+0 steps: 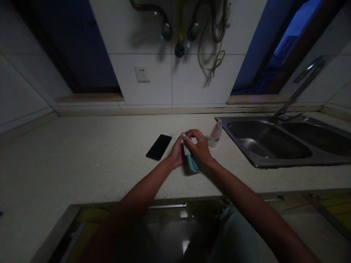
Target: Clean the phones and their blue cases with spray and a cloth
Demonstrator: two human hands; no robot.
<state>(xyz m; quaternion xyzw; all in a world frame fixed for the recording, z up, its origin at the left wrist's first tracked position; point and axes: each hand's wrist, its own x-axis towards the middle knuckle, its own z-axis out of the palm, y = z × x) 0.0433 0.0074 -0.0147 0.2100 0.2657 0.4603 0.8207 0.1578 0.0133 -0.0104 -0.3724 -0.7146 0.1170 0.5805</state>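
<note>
A small, light-blue oblong packet (pixel 193 165) with a paler upper part is held between my hands over the countertop; its exact kind is too dim to make out. My left hand (pixel 177 153) wraps its left side, thumb along the edge. At the far end, my right hand (pixel 199 145) has its thumb and fingers curled around the pale part in a pinch. Just left of my hands lies a black phone (pixel 159 147), flat with its screen dark. On the right stands a translucent bottle (pixel 215 134) with red print, close to my right hand.
The pale countertop (pixel 82 153) runs along a tiled wall with a socket (pixel 142 74) and hanging hoses (pixel 214 62). A double steel sink (pixel 257 160) with a curved faucet (pixel 298 89) is set in at the right. Drawer handles (pixel 167 206) line the front edge.
</note>
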